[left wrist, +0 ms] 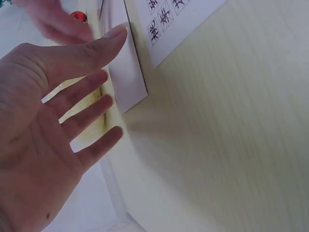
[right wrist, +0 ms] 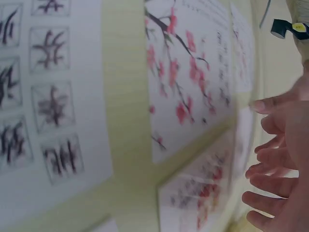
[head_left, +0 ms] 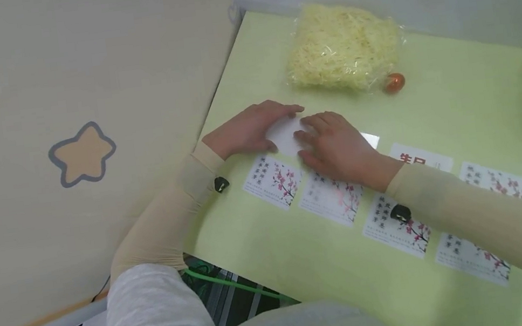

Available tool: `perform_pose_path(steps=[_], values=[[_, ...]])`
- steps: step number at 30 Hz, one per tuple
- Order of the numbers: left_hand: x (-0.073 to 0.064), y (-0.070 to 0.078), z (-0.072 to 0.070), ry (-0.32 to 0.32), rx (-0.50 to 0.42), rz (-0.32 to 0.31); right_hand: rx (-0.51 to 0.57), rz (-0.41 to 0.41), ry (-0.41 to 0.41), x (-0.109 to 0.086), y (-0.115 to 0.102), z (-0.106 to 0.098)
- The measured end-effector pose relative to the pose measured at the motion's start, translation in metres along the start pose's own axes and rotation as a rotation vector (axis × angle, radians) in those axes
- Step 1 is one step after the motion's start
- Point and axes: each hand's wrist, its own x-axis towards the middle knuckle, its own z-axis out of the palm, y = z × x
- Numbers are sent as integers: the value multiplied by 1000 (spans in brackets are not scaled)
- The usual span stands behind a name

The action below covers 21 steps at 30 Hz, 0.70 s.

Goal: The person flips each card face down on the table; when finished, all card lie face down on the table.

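Observation:
A blank white card [head_left: 285,137] lies on the table between the two hands. My left hand [head_left: 255,126] is at its left end, thumb apart from the extended fingers, which show straight in the left wrist view around the card [left wrist: 126,84]. Over the card's right side, my right hand [head_left: 337,145] reaches with loosely bent, spread fingers, palm down. Printed cards with pink blossoms and black characters, such as the nearest blossom card [head_left: 274,182], lie just below the hands. A white card corner [head_left: 370,139] shows beyond the right hand; the rest is hidden.
A clear bag of pale yellow shredded filler [head_left: 344,46] sits at the back, with a shiny orange-red egg-shaped thing [head_left: 394,83] beside it. A card with red characters [head_left: 419,157] and several blossom cards continue rightward. The green-yellow table [head_left: 247,251] meets a wall at left.

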Motion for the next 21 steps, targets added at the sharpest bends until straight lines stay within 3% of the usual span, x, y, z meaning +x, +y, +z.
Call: perform_pose_path(steps=[6,9,13,21], values=[[3,13,-5,85,42,84,35,181,-49,-16,13,-30],[2,25,-8,84,44,102,26,254,-120,-23,18,-34],[3,33,-10,72,70,96,34,278,-173,-22,18,-27],[2,34,-12,103,54,85,101,284,-192,-12,13,-22]])
